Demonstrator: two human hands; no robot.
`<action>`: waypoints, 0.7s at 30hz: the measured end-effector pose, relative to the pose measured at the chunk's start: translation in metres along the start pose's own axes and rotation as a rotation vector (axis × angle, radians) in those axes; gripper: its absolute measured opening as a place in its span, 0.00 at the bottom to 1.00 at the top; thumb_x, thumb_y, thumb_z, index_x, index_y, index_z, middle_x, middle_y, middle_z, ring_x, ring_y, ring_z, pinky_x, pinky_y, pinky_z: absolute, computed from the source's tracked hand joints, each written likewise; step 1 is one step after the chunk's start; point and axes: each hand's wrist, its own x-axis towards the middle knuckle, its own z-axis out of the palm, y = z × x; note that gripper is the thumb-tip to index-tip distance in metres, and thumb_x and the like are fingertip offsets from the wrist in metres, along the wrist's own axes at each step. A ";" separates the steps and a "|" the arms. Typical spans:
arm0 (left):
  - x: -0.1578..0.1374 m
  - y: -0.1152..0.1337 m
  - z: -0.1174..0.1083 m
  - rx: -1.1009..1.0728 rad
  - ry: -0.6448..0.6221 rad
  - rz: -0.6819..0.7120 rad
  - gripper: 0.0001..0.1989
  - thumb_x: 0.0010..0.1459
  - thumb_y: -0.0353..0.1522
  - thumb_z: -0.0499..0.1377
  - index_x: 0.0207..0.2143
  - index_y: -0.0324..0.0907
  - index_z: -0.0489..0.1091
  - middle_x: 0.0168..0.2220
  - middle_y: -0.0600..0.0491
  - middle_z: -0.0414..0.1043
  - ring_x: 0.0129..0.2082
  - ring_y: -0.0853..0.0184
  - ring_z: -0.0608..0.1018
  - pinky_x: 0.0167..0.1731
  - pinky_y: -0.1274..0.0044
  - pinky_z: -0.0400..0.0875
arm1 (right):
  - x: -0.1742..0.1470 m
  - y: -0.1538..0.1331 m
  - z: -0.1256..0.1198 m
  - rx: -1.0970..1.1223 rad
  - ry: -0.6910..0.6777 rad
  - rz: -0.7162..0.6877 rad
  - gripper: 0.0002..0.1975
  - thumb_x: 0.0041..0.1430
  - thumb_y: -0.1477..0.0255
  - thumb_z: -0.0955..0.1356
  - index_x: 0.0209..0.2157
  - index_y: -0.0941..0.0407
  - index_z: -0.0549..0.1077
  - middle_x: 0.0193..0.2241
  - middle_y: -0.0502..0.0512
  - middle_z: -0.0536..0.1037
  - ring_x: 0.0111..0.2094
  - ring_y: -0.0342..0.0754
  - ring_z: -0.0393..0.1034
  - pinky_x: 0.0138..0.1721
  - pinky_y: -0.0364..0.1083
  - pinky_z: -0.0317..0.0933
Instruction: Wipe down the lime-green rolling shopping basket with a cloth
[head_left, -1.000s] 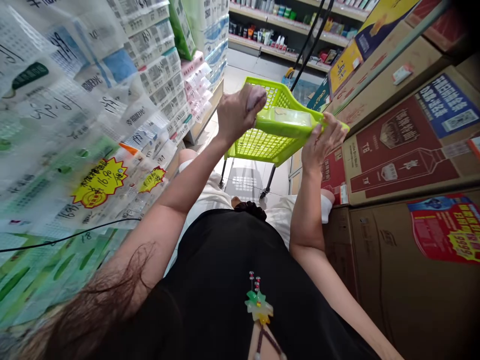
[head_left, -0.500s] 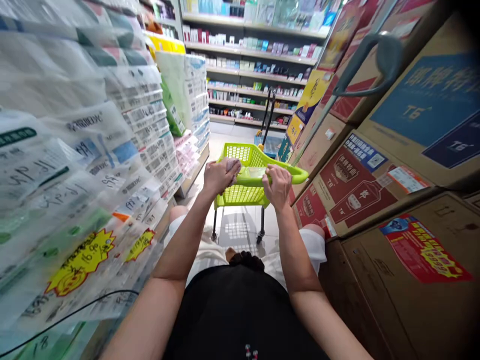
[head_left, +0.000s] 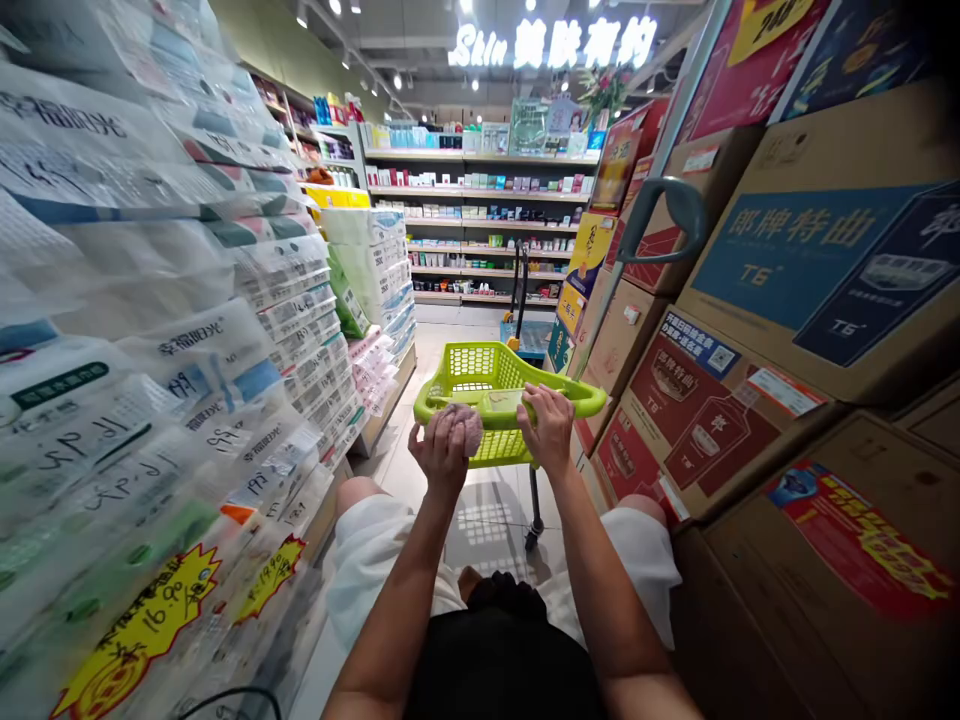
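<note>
Left grip (head_left: 439, 452) is closed around a fuzzy pinkish cloth (head_left: 466, 428), all bunched up right at the near edge of the cart. Right grip (head_left: 547, 428) has its fingers wrapped over the cart's lime-green handle (head_left: 586, 400), right of the middle. So the shopping cart (head_left: 484, 448) sits straight ahead, just past the knees, with a mesh-style basket, a clear panel (head_left: 504, 400) set in by the handle and a black caster (head_left: 533, 537) showing below on the tiled floor (head_left: 489, 520).

Further out it's a pretty tight aisle. Left side is stacks of plastic-wrapped packs (head_left: 289, 320) with handwritten prices, plus yellow starburst price tags (head_left: 141, 640) low down. Right side is piled cardboard cartons (head_left: 810, 240), some marked T6, and a grey loop handle (head_left: 664, 220) sticks out in front of them. Past the cart there's a blue flatbed trolley (head_left: 536, 338), then shelves (head_left: 480, 222) of small boxes under a glowing "Skin" sign (head_left: 553, 42).
</note>
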 end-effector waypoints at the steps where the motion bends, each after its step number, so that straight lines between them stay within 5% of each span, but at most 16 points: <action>1: 0.007 -0.006 0.001 -0.002 0.032 -0.030 0.08 0.68 0.35 0.55 0.43 0.44 0.72 0.46 0.42 0.80 0.54 0.55 0.79 0.62 0.55 0.61 | 0.000 0.001 0.000 0.005 0.001 -0.001 0.09 0.69 0.66 0.64 0.42 0.52 0.76 0.52 0.54 0.82 0.59 0.57 0.70 0.59 0.55 0.55; 5: 0.013 -0.001 0.007 -0.074 0.246 -0.379 0.13 0.70 0.39 0.52 0.50 0.43 0.69 0.47 0.41 0.74 0.52 0.56 0.77 0.56 0.58 0.69 | 0.001 0.000 0.000 0.015 0.015 0.018 0.09 0.68 0.66 0.65 0.41 0.51 0.76 0.52 0.53 0.82 0.57 0.57 0.70 0.59 0.55 0.54; 7: -0.003 0.018 0.010 -0.116 0.236 -0.509 0.12 0.69 0.38 0.52 0.50 0.44 0.68 0.49 0.40 0.70 0.51 0.54 0.75 0.51 0.59 0.72 | 0.001 -0.001 -0.001 0.021 0.028 0.034 0.08 0.68 0.66 0.65 0.40 0.51 0.76 0.51 0.53 0.82 0.56 0.57 0.71 0.59 0.55 0.54; 12: -0.027 0.047 0.009 -0.140 -0.010 -0.577 0.07 0.62 0.32 0.55 0.43 0.47 0.70 0.44 0.41 0.67 0.53 0.48 0.73 0.53 0.52 0.71 | 0.002 -0.001 -0.005 0.020 0.028 0.043 0.07 0.66 0.67 0.65 0.39 0.51 0.76 0.50 0.53 0.83 0.55 0.57 0.72 0.57 0.56 0.56; 15: -0.001 0.038 0.004 -0.248 0.097 -0.796 0.09 0.65 0.33 0.51 0.46 0.46 0.67 0.42 0.44 0.67 0.52 0.50 0.74 0.52 0.52 0.71 | 0.000 -0.001 -0.007 0.031 0.048 0.015 0.07 0.66 0.67 0.65 0.39 0.51 0.75 0.50 0.53 0.83 0.55 0.57 0.72 0.57 0.56 0.56; 19: 0.022 0.037 0.001 -0.399 0.267 -1.182 0.11 0.71 0.41 0.46 0.49 0.47 0.60 0.44 0.46 0.68 0.51 0.58 0.75 0.47 0.65 0.75 | 0.000 -0.002 -0.011 0.022 0.042 0.051 0.07 0.65 0.67 0.65 0.38 0.51 0.75 0.49 0.54 0.83 0.54 0.58 0.72 0.58 0.56 0.55; 21: 0.016 0.046 0.003 -0.477 0.218 -1.190 0.14 0.71 0.46 0.46 0.47 0.47 0.59 0.41 0.48 0.69 0.48 0.61 0.76 0.45 0.70 0.75 | 0.001 -0.001 -0.013 0.022 0.028 0.074 0.07 0.64 0.67 0.65 0.37 0.51 0.75 0.48 0.54 0.84 0.54 0.57 0.72 0.58 0.57 0.55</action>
